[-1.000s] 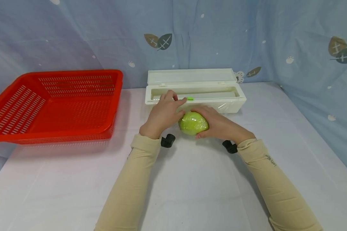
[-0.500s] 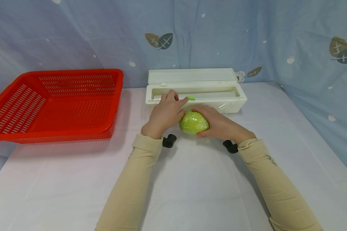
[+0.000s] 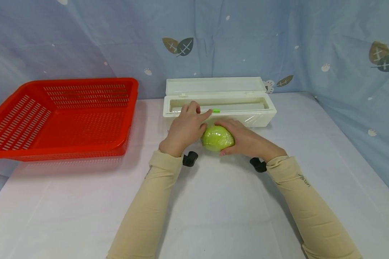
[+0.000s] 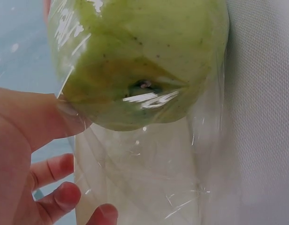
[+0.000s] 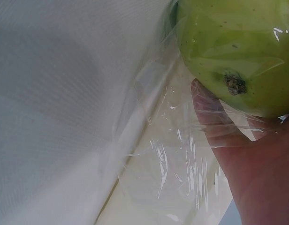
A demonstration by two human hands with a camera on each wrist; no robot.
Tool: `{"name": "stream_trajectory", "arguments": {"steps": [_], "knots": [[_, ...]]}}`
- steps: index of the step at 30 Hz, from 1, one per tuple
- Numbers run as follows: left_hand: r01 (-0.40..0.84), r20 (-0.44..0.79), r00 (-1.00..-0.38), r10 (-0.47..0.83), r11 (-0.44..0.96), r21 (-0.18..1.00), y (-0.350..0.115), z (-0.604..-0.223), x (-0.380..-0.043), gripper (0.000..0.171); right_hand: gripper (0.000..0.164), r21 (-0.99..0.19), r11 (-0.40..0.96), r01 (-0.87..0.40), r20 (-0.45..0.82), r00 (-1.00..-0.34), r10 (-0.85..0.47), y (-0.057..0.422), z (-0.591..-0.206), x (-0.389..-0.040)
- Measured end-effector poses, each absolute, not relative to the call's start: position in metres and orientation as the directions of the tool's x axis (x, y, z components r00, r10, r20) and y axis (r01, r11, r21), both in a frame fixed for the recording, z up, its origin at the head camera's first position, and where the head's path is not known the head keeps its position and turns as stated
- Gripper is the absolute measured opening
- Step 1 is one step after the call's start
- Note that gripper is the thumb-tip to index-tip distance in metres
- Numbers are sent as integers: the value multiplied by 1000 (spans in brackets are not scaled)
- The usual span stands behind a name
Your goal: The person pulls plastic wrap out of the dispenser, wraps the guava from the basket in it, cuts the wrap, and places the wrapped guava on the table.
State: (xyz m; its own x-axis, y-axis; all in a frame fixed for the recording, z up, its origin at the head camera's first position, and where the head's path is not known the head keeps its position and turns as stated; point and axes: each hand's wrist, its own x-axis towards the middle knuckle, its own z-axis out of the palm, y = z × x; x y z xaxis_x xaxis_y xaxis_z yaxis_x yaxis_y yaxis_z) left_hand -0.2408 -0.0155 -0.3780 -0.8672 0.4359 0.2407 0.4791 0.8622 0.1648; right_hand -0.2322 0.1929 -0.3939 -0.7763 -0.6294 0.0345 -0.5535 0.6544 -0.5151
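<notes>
A green guava (image 3: 217,138) wrapped in clear plastic film (image 4: 140,159) sits in front of a white cling film box (image 3: 259,115) with its lid raised. My right hand (image 3: 243,137) grips the guava from the right, thumb at the near side and fingers over the far side. My left hand (image 3: 186,126) is at the guava's left, thumb at the film along its edge. Its index finger reaches out to a small green slider cutter (image 3: 215,110) on the box's front rim. In the right wrist view, film (image 5: 168,159) stretches between guava and box.
A red plastic basket (image 3: 123,140) stands on the left of the white-covered table (image 3: 214,208). The blue curtain (image 3: 116,43) hangs close behind the box. A black wrist mount (image 3: 190,159) sits by the left wrist, another (image 3: 258,164) by the right.
My left index finger and the green slider have shifted slightly to the right along the box rim. The right hand and guava have hardly moved.
</notes>
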Motion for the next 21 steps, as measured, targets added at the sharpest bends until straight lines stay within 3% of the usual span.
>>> {"name": "stream_trajectory", "arguments": {"steps": [21], "knots": [[492,312,-839,447,866,83,-8,-382,-239,47,90,-522,654,-548,39,-781,-623,192,-393,-232]]}}
